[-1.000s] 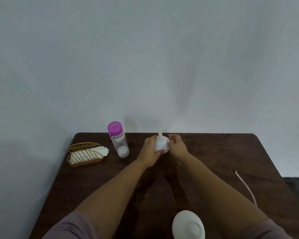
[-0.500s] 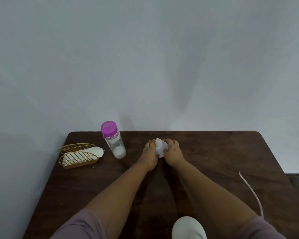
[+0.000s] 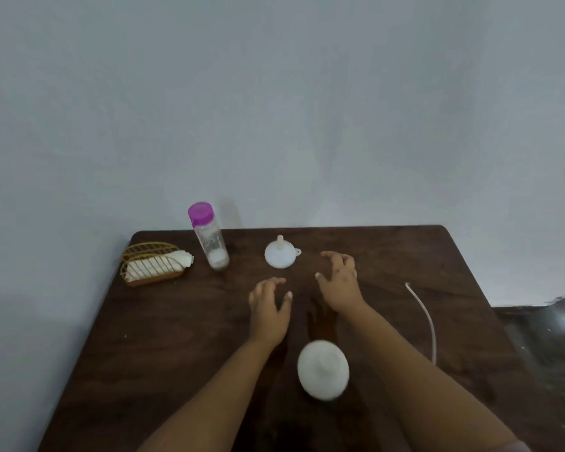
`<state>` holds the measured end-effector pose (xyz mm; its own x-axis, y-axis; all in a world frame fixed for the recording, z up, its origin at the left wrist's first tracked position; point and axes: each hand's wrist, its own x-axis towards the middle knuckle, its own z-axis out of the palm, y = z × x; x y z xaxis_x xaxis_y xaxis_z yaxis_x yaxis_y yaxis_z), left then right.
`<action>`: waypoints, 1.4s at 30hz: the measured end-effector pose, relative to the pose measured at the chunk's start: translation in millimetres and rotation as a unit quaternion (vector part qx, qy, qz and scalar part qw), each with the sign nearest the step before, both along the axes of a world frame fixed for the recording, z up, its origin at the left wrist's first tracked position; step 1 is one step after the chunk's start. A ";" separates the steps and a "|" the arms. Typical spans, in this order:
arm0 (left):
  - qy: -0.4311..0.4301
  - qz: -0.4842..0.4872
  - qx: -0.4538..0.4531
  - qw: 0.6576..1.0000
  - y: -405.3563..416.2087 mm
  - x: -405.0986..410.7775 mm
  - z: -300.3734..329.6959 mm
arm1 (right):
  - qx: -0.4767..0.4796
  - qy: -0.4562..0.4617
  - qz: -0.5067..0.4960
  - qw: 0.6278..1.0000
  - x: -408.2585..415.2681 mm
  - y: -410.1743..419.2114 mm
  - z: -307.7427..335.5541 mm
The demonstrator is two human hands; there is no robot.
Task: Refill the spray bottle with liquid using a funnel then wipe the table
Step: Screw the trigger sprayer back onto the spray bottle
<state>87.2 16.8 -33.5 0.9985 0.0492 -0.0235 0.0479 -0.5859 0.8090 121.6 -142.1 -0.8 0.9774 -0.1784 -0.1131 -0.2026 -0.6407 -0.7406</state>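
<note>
A white funnel [image 3: 280, 254] rests wide mouth down on the dark wooden table [image 3: 177, 337], its spout pointing up. A clear bottle with a pink cap [image 3: 208, 236] stands upright to its left with a little liquid at the bottom. A round white object [image 3: 323, 369], seen from above, stands near me between my forearms. My left hand [image 3: 269, 306] hovers short of the funnel, fingers apart and empty. My right hand [image 3: 338, 280] is to the right of the funnel, fingers spread, holding nothing.
A gold wire basket [image 3: 150, 263] holding folded white cloth sits at the far left by the wall. A thin white cord [image 3: 425, 316] curves along the right side of the table. A grey wall rises directly behind the table's far edge.
Both hands have let go of the funnel and pulled back toward me; the funnel now stands alone on the table. The view has tilted down.
</note>
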 end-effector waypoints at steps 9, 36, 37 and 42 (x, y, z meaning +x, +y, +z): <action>-0.041 0.057 -0.015 0.997 -16.4 -107.8 27.6 | -0.184 0.045 -0.044 0.981 -166.3 -84.7 -2.1; 0.064 0.009 -0.017 0.998 -28.4 -168.1 29.8 | 0.019 -0.171 0.112 0.979 -293.2 -71.0 -2.8; 0.063 0.004 -0.016 0.998 -28.5 -166.7 28.0 | 0.029 -0.206 0.097 0.973 -293.2 -66.3 5.9; 0.059 -0.018 -0.015 0.998 -30.3 -160.9 29.3 | 0.161 -0.239 0.021 0.957 -292.1 -54.5 68.0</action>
<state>-73.7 -13.5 -4.3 0.9897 0.0103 -0.1425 0.1233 -0.5651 0.8157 -170.5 -196.6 67.2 0.9364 -0.1699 0.3069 0.2300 -0.3632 -0.9029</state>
